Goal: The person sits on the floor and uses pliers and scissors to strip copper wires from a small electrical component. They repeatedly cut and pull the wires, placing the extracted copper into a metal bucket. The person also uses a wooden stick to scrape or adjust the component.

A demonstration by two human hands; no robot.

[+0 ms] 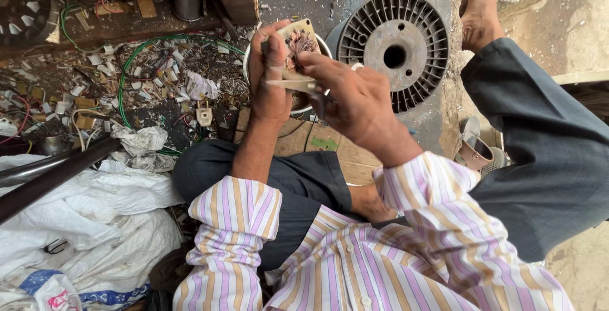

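— What have your hands got?

— My left hand (269, 73) is wrapped tight around a small motor part with copper windings (298, 43), held up at twelve o'clock from my lap. My right hand (352, 98) is pinched narrow on a thin flat strip (290, 84), its tip touching the part.

— And around them?

— A grey ribbed spool (396, 47) sits at one o'clock; scrap wire litter (146, 76) lies at ten.

The grey floor (438, 120) carries a round grey spool (393, 47) at the top middle, white bags (95, 222) lower left, and wire bits (158, 76) upper left.
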